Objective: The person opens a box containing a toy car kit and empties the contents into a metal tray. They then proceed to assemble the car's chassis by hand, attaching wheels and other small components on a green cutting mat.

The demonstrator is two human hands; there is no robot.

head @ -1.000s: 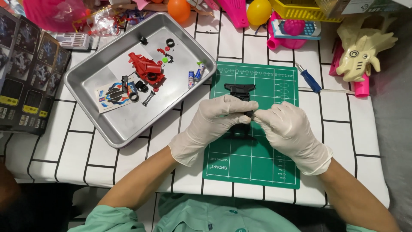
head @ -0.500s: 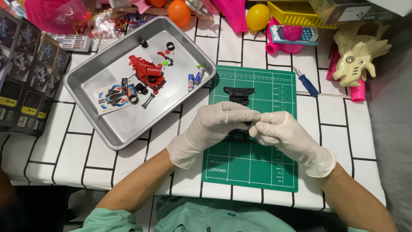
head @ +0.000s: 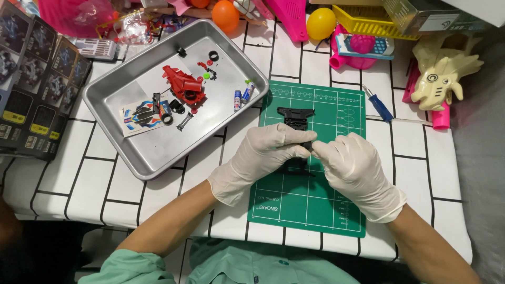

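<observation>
Both hands: left hand and right hand, gloved, pinching black chassis
Under: green cutting mat
Left: metal tray

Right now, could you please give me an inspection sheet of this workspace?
Surface: white table cover with black grid lines; green cutting mat in front of the person.
Job's things: black plastic chassis on the mat, partly hidden by the hands.
Clutter: metal tray holding a red car body, sticker sheet, small tyres and parts; blue screwdriver; dark boxes; orange ball; yellow ball; cream toy figure.
Grippers: left hand and right hand, both in white gloves, pinch the chassis together.
Cables: nothing seen.
Surroundings: green sleeves; pink and yellow toys along the far edge.
</observation>
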